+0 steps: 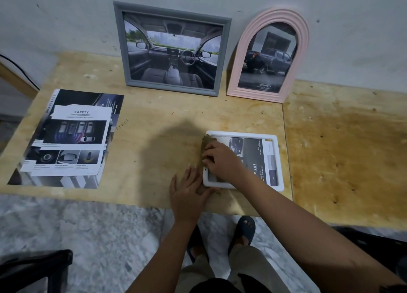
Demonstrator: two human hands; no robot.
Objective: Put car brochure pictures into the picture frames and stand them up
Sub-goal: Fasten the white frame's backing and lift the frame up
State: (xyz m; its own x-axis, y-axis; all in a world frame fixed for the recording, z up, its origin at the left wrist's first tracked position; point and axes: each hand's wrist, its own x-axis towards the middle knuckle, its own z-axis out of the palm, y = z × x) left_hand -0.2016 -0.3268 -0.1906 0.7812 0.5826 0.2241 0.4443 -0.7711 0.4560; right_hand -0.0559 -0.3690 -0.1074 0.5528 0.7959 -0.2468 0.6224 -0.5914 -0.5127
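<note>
Plywood tabletop [167, 125] against a grey wall carries two upright filled frames: grey rectangular frame [172, 48] and pink arched frame [269, 56]. White frame [278, 160] lies flat at the near edge, brochure picture [257, 156] inside. Right hand [222, 158] pinches a brown backing board [207, 145]. Left hand [189, 193] rests flat, fingers open, touching the frame's corner. Brochure stack [68, 138] lies at left.

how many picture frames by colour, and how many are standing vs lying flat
grey frame: 1, standing against the wall
pink arched frame: 1, standing against the wall
white frame: 1, lying flat on the table, with the right hand on it and the left hand at its near left corner
total: 3 frames, 2 standing, 1 flat
</note>
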